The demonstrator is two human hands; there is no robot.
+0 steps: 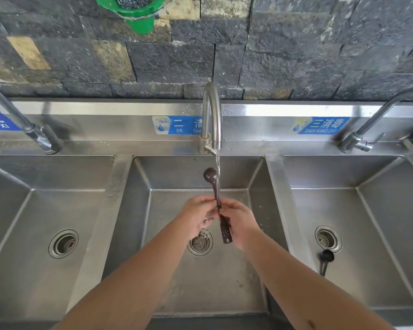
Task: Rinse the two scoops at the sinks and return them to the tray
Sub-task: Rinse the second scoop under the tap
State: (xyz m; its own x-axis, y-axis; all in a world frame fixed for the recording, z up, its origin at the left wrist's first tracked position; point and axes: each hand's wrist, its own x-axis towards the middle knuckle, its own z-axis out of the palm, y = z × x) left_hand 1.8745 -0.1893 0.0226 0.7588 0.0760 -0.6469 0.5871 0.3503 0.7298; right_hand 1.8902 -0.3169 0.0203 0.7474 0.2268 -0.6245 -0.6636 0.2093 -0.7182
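Item: brown scoop (217, 198), long-handled, round bowl at the far end, perforated flat end nearest the person; held over the middle sink (172, 277), roughly upright in the picture, bowl just left of the water stream (217, 170) and touching or nearly touching it. Left hand (197, 216): closed on the handle at mid-length from the left side, fingertips pinching it. Right hand (240, 223): closed on the handle from the right, just below the left hand's grip; the perforated end sticks out past its palm toward the drain (200, 242). The two hands touch around the handle; the bowl stands clear beyond both. Item: black scoop (326, 259), lying in the right sink (379, 270), cup end just beside that sink's drain (328, 239), handle pointing toward the near wall; well apart from both hands. Fixtures: middle tap (212, 115) running; left tap (26, 122) and right tap (372, 125) with no visible flow; left sink (14, 270) with its own drain. Blue labels (321, 125) on the steel back rail. Dark stone wall (296, 48) behind; green holder (134, 13) hung at top.
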